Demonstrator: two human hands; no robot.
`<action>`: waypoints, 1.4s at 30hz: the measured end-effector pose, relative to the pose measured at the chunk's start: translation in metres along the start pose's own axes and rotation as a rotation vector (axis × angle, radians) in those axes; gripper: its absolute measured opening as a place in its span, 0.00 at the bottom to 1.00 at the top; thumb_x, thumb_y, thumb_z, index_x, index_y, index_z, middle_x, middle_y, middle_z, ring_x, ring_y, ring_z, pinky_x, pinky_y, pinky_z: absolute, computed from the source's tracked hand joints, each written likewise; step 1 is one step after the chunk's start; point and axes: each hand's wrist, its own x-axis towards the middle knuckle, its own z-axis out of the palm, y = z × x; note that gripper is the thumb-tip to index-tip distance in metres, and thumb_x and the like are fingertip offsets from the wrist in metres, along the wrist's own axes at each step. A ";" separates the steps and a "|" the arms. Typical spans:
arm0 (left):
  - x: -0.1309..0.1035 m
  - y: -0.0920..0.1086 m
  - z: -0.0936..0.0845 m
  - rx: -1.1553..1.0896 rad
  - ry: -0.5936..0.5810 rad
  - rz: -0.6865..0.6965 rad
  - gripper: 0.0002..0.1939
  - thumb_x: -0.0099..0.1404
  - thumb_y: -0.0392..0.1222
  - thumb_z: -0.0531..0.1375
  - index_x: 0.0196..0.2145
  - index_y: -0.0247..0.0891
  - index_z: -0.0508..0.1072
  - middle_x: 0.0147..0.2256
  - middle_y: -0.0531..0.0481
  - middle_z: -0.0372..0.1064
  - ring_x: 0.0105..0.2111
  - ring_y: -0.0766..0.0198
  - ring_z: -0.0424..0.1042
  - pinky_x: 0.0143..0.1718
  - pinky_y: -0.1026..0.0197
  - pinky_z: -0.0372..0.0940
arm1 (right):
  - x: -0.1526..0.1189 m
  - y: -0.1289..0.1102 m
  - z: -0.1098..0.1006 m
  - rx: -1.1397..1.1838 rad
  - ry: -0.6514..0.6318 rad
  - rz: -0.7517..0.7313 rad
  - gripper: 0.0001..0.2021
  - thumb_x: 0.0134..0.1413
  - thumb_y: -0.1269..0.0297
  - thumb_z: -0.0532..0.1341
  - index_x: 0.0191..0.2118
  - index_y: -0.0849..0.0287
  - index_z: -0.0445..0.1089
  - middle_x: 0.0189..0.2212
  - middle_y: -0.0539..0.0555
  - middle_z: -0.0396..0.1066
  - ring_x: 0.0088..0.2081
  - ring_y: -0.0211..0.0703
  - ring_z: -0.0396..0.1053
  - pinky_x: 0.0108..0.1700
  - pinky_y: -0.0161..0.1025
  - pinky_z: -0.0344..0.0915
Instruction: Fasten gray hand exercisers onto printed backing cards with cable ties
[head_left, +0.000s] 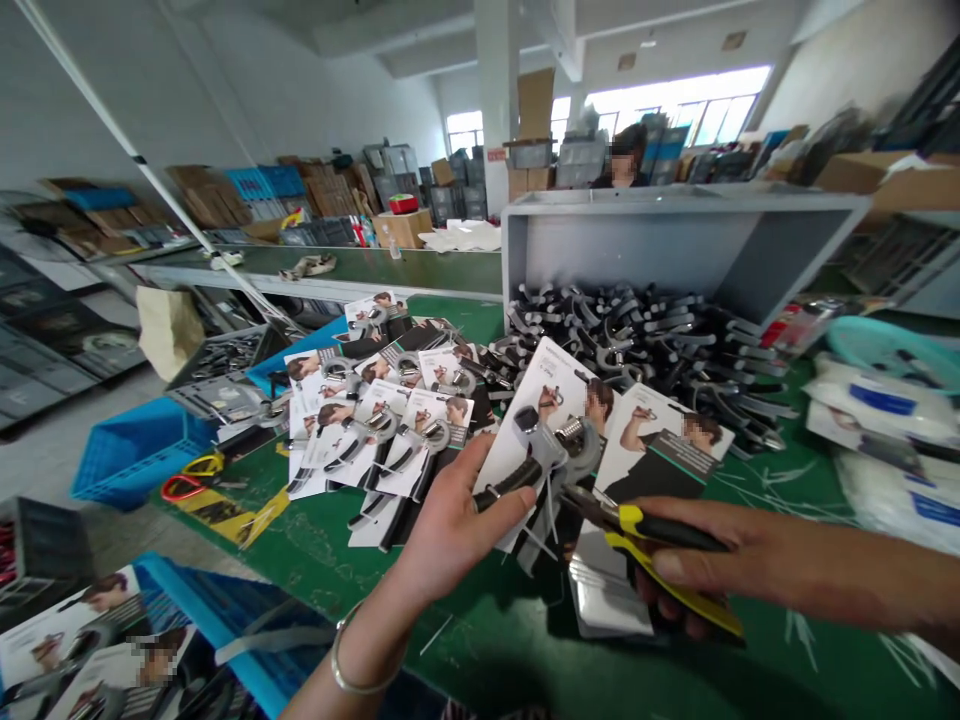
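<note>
My left hand is closed on a hand grip strengthener mounted on a printed card, thumb across one handle. My right hand grips yellow-and-black pliers. Their jaws touch or nearly touch a white cable tie at the strengthener; whether they bite on it I cannot tell. Under the pliers lies a stack of cards, the top one printed with a person. To the left is a heap of carded grip strengtheners. Behind, loose grip strengtheners spill from a tipped grey crate.
Red- and yellow-handled tools lie at the table's left edge. A blue crate with carded grips stands at lower left, another blue crate beyond. Loose cable ties and plastic bags are at right. A person is behind the grey crate.
</note>
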 end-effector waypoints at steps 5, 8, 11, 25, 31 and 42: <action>0.006 0.010 0.000 0.176 -0.058 0.082 0.17 0.65 0.45 0.62 0.52 0.43 0.70 0.45 0.49 0.73 0.43 0.57 0.73 0.45 0.57 0.67 | -0.009 -0.012 -0.005 0.089 -0.046 -0.110 0.17 0.66 0.55 0.58 0.56 0.54 0.69 0.42 0.58 0.77 0.41 0.47 0.77 0.36 0.37 0.75; 0.007 0.016 0.002 0.254 -0.082 0.115 0.16 0.66 0.44 0.62 0.51 0.43 0.69 0.44 0.50 0.73 0.42 0.58 0.72 0.44 0.58 0.66 | -0.012 -0.017 -0.007 0.159 -0.138 -0.209 0.15 0.68 0.58 0.56 0.54 0.56 0.70 0.41 0.59 0.77 0.40 0.47 0.77 0.35 0.38 0.75; 0.007 0.025 0.006 0.313 -0.117 0.114 0.16 0.66 0.43 0.62 0.51 0.44 0.68 0.43 0.51 0.72 0.40 0.60 0.72 0.43 0.59 0.65 | -0.014 -0.027 -0.009 0.217 -0.167 -0.063 0.15 0.66 0.57 0.58 0.53 0.57 0.68 0.40 0.58 0.76 0.42 0.48 0.77 0.38 0.41 0.76; 0.011 0.031 0.009 0.366 -0.133 -0.040 0.23 0.65 0.51 0.61 0.55 0.41 0.66 0.51 0.44 0.70 0.48 0.52 0.70 0.48 0.52 0.64 | -0.022 -0.038 -0.013 0.217 -0.123 0.143 0.15 0.59 0.54 0.63 0.46 0.57 0.66 0.37 0.54 0.74 0.37 0.44 0.76 0.33 0.36 0.76; 0.015 0.041 0.012 0.410 -0.179 0.016 0.19 0.66 0.49 0.60 0.52 0.42 0.66 0.46 0.47 0.73 0.44 0.55 0.72 0.45 0.55 0.65 | -0.022 -0.058 -0.013 0.159 -0.096 0.205 0.12 0.58 0.54 0.63 0.43 0.55 0.69 0.33 0.53 0.74 0.30 0.44 0.75 0.27 0.39 0.74; 0.002 0.047 0.020 0.424 -0.123 0.092 0.17 0.68 0.46 0.59 0.53 0.47 0.64 0.38 0.53 0.74 0.35 0.60 0.73 0.36 0.60 0.65 | -0.024 -0.075 -0.012 0.000 -0.041 0.257 0.13 0.58 0.54 0.61 0.43 0.57 0.70 0.27 0.52 0.74 0.26 0.42 0.74 0.23 0.33 0.69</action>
